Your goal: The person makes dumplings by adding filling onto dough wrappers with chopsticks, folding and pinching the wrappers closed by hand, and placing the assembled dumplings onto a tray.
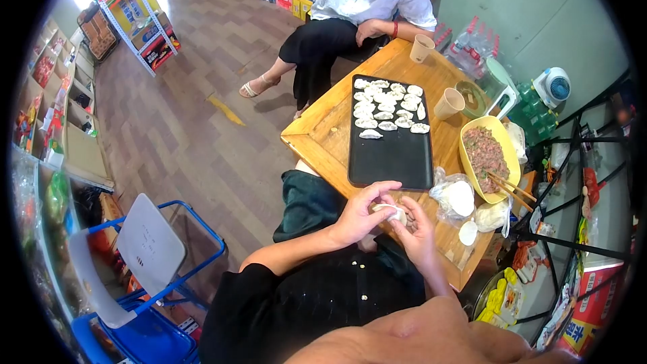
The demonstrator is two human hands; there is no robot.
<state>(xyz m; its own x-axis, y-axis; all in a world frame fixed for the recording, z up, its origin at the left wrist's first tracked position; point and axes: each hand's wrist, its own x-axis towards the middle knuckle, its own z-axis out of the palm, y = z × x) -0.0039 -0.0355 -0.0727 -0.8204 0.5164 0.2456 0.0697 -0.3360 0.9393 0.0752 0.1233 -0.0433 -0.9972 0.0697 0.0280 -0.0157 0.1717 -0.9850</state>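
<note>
A dumpling wrapper (391, 213) is held between my left hand (360, 214) and my right hand (416, 229), the fingers of both closed on it, just below a black tray (391, 162). Rows of white dumplings (385, 104) cover the tray's upper part. To the right, a yellow bowl (513, 162) holds minced filling (484, 152), with chopsticks (512, 187) leaning in it. Round wrappers (458, 197) lie in a plastic bag beside my right hand, and a single wrapper (468, 232) rests near the table's right edge.
Two paper cups (422, 48) (449, 103) stand on the wooden table (320, 136). Across it sits another person (357, 0), one forearm at the table's far edge. A small fan (552, 87) and bottles are at the right. Folding chairs (151, 237) stand at the left.
</note>
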